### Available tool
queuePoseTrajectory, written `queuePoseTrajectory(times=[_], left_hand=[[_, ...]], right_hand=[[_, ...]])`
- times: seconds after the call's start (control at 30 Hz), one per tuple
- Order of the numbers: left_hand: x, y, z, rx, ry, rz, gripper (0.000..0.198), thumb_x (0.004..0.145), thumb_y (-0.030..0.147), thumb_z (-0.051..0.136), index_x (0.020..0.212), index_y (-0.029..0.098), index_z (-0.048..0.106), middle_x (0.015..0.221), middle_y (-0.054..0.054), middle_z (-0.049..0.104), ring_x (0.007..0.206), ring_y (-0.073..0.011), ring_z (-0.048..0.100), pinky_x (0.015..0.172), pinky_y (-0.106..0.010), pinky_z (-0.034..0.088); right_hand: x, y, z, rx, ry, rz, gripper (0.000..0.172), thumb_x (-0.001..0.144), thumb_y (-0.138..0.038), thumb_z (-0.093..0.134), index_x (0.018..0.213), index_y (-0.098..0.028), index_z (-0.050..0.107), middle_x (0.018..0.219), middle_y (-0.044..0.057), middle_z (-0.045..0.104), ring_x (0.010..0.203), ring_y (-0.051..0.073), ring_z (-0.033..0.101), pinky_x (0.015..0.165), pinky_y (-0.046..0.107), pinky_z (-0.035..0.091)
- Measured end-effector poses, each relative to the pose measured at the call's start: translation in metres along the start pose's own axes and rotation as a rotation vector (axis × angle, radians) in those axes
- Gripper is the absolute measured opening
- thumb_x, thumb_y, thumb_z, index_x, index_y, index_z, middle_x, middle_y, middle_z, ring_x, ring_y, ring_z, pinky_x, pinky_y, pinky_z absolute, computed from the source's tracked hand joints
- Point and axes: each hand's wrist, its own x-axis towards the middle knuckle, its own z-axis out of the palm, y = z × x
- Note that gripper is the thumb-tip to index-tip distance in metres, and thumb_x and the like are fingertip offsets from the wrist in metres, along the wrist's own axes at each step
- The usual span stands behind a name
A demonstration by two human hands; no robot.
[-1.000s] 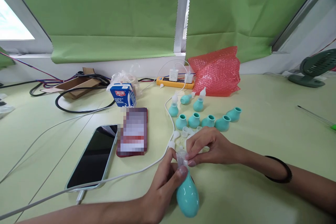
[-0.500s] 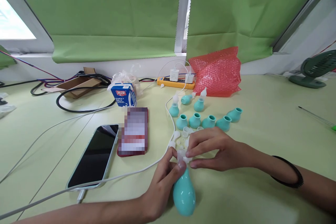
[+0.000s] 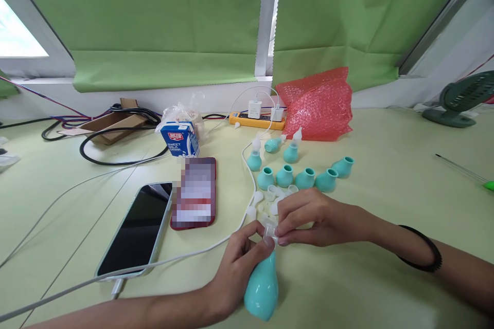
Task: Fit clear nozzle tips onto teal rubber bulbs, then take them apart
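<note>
A shiny turquoise squeeze bulb (image 3: 261, 290), like that of a nasal aspirator, lies tilted at the front of the table. Thumb and fingers of my left hand (image 3: 239, 264) close round the clear plastic collar (image 3: 269, 227) at its neck. From the other side, my right hand (image 3: 311, 216) pinches the same clear piece; its fingertips hide part of it. Just beyond my fingers lie several loose translucent caps and tips (image 3: 271, 193). Behind these stands a row of open-necked turquoise bulbs (image 3: 285, 177), and farther back are bulbs with white tips fitted (image 3: 290, 152).
To the left lie a black-screened phone (image 3: 137, 231) and a red-edged phone (image 3: 195, 193), with a white cable (image 3: 185, 256) crossing in front. Behind are a milk carton (image 3: 180, 140), an orange power strip (image 3: 257, 121) and red bubble wrap (image 3: 314, 105). A screwdriver (image 3: 463, 170) lies at right.
The bulb's round end has swung slightly left. My right fingers have closed in tighter on the clear piece, which now tilts a little. The camera view has shifted slightly.
</note>
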Motion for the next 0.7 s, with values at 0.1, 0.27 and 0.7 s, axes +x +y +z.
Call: queuePoseTrajectory(times=[0.1,0.27,0.7], left_hand=[[0.001,-0.001,0.0,0.017,-0.006,0.018,0.037,0.062,0.053,0.058,0.067,0.018,0.047,0.046,0.008,0.023,0.045,-0.0073,0.021,0.043,-0.021,0.016],[-0.001,0.002,0.001,-0.044,0.02,0.01,0.034,0.063,0.049,0.06,0.07,0.018,0.048,0.05,0.006,0.03,0.049,-0.0086,0.028,0.046,-0.02,0.024],[0.0,0.001,0.0,-0.016,0.005,-0.054,0.034,0.06,0.048,0.062,0.072,0.018,0.051,0.05,0.007,0.027,0.049,-0.0083,0.027,0.046,-0.021,0.021]], right_hand=[[0.001,-0.004,0.0,-0.066,-0.01,-0.01,0.016,0.081,-0.017,0.049,0.082,-0.01,0.063,0.07,0.007,0.06,0.067,0.01,0.054,0.059,0.021,0.043],[0.002,-0.001,0.0,0.012,0.015,0.048,0.014,0.08,-0.017,0.05,0.082,-0.011,0.062,0.069,0.006,0.062,0.065,0.01,0.056,0.059,0.021,0.045],[0.0,0.01,-0.003,0.182,-0.038,0.027,0.01,0.074,-0.018,0.059,0.074,-0.012,0.067,0.068,0.006,0.064,0.063,0.009,0.056,0.057,0.02,0.046]])
